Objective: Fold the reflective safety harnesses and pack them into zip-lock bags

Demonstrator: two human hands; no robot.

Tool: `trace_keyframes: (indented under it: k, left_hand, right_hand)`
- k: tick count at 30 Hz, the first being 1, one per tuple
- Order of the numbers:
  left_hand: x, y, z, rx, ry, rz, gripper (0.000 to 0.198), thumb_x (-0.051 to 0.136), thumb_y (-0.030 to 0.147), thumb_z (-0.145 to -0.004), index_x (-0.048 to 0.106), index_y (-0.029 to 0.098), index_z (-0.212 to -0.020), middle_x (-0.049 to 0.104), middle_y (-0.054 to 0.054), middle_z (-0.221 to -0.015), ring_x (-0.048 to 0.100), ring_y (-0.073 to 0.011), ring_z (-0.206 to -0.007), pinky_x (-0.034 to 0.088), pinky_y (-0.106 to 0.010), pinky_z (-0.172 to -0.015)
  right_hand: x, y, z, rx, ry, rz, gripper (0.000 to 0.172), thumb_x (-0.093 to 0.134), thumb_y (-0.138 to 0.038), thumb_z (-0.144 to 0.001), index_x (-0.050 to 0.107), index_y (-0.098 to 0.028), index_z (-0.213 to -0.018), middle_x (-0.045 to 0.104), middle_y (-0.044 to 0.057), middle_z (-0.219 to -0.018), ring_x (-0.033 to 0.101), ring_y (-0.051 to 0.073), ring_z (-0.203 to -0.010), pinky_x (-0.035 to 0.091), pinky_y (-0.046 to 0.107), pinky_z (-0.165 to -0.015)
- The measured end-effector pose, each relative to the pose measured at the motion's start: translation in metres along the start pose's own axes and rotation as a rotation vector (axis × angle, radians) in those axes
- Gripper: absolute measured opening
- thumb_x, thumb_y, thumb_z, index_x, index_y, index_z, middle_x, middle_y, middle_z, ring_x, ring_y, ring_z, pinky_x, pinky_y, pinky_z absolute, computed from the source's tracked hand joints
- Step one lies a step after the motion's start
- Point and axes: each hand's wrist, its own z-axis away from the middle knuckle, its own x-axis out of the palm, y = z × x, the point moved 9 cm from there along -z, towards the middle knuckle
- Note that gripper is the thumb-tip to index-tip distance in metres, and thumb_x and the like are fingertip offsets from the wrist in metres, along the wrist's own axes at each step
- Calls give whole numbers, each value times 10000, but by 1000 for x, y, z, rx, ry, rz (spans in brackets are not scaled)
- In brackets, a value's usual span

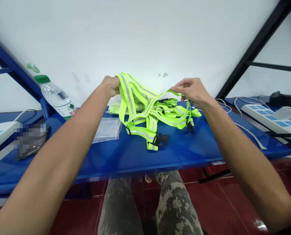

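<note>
A neon-yellow reflective vest made of straps (149, 112), with silver stripes, is spread between my hands above a blue shelf (135, 160). My left hand (110, 85) grips its upper left straps, raised off the surface; some of its fingers are hidden behind them. My right hand (191, 89) pinches a strap at the upper right between thumb and fingertips. The lower straps rest on the shelf, where a black buckle (161, 139) lies near the middle. Another black clip (190, 125) hangs below my right hand. More folded neon straps (166, 102) lie behind the vest.
A clear zip bag (107, 129) lies left of the vest. Further left stand a tilted water bottle (58, 99) and a dark packet (33, 143), partly blurred. White power strips (272, 119) and cables are at the sides. A white wall (145, 39) rises behind.
</note>
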Motion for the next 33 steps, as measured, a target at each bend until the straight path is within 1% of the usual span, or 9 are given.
trace_keyframes:
  k: [4, 6, 9, 11, 13, 20, 25, 29, 33]
  left_hand:
    - [7, 5, 33, 68, 47, -227, 669, 677, 48, -582, 559, 146, -1233, 652, -161, -1165, 585, -357, -1143, 495, -499, -924]
    - [25, 22, 69, 291, 26, -334, 671, 697, 96, -630, 549, 200, -1276, 636, -124, -1217, 569, -314, -1169, 475, -444, -962]
    - [94, 14, 140, 546, -419, -578, 344, 673, 322, -780, 659, 183, -1095, 689, -104, -1021, 643, -258, -939, 497, -382, -826]
    - [131, -19, 179, 542, -762, -717, 457, 707, 523, -758, 679, 179, -1058, 701, -94, -955, 648, -248, -839, 486, -356, -738]
    - [144, -42, 194, 572, -872, -827, 525, 743, 565, -721, 688, 172, -1065, 708, -99, -979, 642, -266, -872, 462, -345, -726]
    - [123, -65, 147, 509, -780, -728, 456, 698, 446, -824, 703, 121, -1143, 688, -118, -1238, 626, -251, -1123, 447, -307, -923]
    - [112, -81, 136, 375, -744, -538, 583, 685, 508, -822, 664, 99, -1238, 640, -137, -1331, 608, -256, -1185, 450, -332, -984]
    - [104, -80, 133, 338, -688, -433, 544, 713, 496, -798, 698, 124, -1194, 681, -133, -1261, 636, -260, -1126, 472, -361, -960]
    - [90, -70, 129, 336, -622, -377, 506, 740, 504, -774, 734, 136, -1121, 733, -122, -1129, 664, -255, -1041, 497, -372, -921]
  right_hand:
    - [23, 30, -2, 66, 172, -122, 204, 778, -252, -726, 607, -176, -644, 531, 0, -601, 465, 106, -502, 458, 288, -463]
    - [35, 42, -1, 108, 203, -151, 201, 746, -254, -754, 595, -180, -644, 532, 4, -614, 494, 118, -543, 483, 292, -510]
    - [52, 47, 1, 98, 127, -156, 205, 710, -307, -797, 620, -167, -678, 597, 34, -693, 569, 143, -641, 526, 314, -622]
    - [60, 43, 3, 54, -17, -105, 223, 719, -371, -800, 674, -153, -790, 675, 72, -831, 635, 182, -772, 548, 351, -735]
    - [59, 38, 8, 19, -182, -33, 349, 728, -448, -794, 703, -163, -994, 712, 106, -1030, 664, 233, -955, 543, 397, -856]
    - [5, 55, 36, 63, -626, 481, 783, 747, -604, -711, 569, -243, -1382, 532, 108, -1457, 499, 361, -1332, 411, 526, -1113]
    - [20, 86, 71, 190, -985, 547, 1015, 808, -527, -648, 368, -257, -1521, 702, 110, -1195, 677, 336, -1061, 542, 472, -927]
    - [43, 72, 65, 92, -903, 537, 811, 823, -522, -628, 571, -240, -1345, 716, 101, -1102, 671, 340, -1051, 556, 438, -857]
    - [53, 43, 41, 15, -580, 260, 555, 800, -552, -679, 672, -231, -1113, 714, 100, -1029, 676, 316, -996, 582, 423, -748]
